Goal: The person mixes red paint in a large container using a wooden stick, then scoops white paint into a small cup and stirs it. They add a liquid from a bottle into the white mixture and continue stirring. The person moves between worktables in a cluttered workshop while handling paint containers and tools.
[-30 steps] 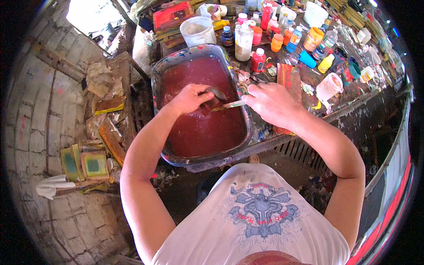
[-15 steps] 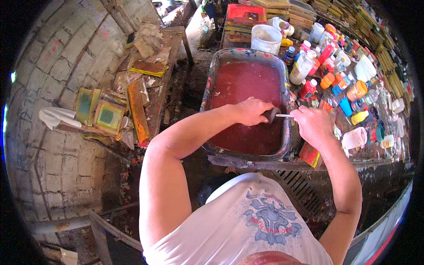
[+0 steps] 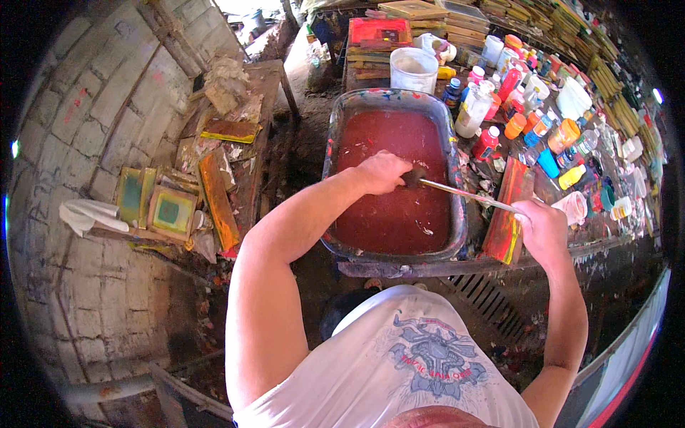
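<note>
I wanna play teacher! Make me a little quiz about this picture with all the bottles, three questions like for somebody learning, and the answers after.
1. True or false: the left hand is over the reddish liquid in the tub.
2. What does the right hand hold?
A) a yellow bottle
B) a long thin stick
C) a blue cup
3. Fill in left or right: the colourful bottles are clustered to the ____ of the tub.

Key: 1. True. 2. B. 3. Right.

Left hand point(image 3: 386, 172) extended forward, right hand point(image 3: 544, 228) curled closed, elbows point(image 3: 265, 251) bent
</note>
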### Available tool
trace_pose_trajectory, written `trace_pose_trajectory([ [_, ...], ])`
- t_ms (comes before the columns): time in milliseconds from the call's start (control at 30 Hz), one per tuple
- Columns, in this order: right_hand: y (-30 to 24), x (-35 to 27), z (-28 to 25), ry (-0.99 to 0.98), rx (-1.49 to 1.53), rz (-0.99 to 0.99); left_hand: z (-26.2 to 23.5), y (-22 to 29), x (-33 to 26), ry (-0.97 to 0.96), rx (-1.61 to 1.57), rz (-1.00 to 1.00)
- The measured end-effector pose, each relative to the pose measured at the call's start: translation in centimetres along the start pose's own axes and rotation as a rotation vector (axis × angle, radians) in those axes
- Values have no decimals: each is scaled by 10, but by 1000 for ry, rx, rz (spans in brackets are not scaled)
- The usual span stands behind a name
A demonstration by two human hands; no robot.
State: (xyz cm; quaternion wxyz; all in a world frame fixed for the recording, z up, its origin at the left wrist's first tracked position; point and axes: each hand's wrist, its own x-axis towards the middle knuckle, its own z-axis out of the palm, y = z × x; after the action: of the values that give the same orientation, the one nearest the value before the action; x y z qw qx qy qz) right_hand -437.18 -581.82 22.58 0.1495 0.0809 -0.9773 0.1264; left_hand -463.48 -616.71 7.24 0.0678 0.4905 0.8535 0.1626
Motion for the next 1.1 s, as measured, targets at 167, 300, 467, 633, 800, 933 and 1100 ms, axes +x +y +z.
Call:
trace_pose_trajectory([
  [167, 20, -52, -12, 82, 89, 322, -17, -28, -11, -143, 193, -177],
  [300, 19, -95, 22, 254, 317, 410, -34, -29, -14, -62, 309, -113],
  [467, 11, -127, 67, 161, 139, 274, -65, -26, -1, 186, 79, -251],
  [633, 14, -136, 79, 278, 217, 248, -75, -7, -24, 329, 215, -240],
  [800, 47, -168, 100, 384, 385, 280, -65, 28, -30, 315, 341, -366],
  [933, 85, -223, 104, 388, 642, 484, -46, 69, -18, 573, 433, -264],
  [1100, 133, -298, 91, 519, 590, 565, -47, 135, 30, 373, 420, -452],
])
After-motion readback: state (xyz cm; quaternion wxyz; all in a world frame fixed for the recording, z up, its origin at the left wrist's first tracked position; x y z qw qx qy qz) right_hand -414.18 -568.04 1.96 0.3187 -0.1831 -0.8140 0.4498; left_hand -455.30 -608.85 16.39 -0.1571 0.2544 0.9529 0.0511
